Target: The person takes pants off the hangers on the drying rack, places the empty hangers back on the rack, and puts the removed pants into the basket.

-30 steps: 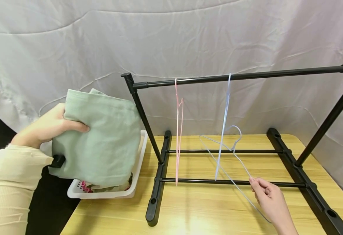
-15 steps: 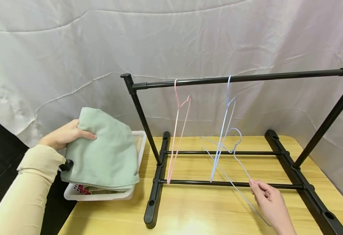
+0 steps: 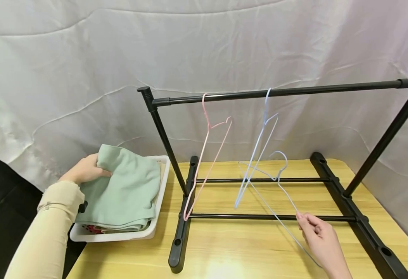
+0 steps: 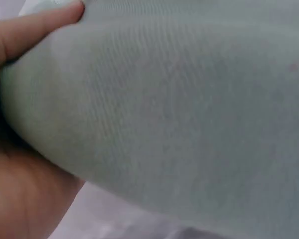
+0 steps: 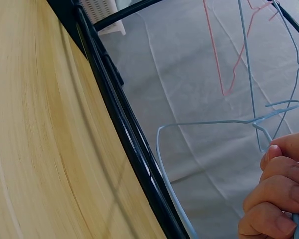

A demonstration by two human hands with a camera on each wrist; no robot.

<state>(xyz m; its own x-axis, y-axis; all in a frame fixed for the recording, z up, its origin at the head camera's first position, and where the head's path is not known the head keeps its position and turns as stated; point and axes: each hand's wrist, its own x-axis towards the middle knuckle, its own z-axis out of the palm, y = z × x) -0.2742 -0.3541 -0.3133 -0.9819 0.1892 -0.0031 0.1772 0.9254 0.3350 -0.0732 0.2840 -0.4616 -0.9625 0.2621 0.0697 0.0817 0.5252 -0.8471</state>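
A folded pale green cloth garment [image 3: 130,190] lies over the white basket [image 3: 163,186] at the left of the head view. My left hand [image 3: 85,169] grips its left edge, thumb on top and the other fingers hidden beneath. In the left wrist view, the garment [image 4: 179,114] fills most of the picture. At the right, my right hand [image 3: 320,240] pinches one shoulder of a light blue wire hanger [image 3: 278,178], which is tilted with its hook pointing up and away. In the right wrist view, curled fingers [image 5: 274,194] hold this hanger [image 5: 209,122].
A black garment rack [image 3: 312,90] stands on the wooden table [image 3: 225,248]. From its top rod hang a pink hanger [image 3: 208,124] and another blue hanger [image 3: 265,122], turned at an angle. Other folded fabric, partly red [image 3: 94,229], shows in the basket. A pale curtain [image 3: 190,46] hangs behind.
My left hand has lowered the green garment onto the basket. Both hanging hangers have swung round on the rod. The right hand with its hanger has stayed nearly still.
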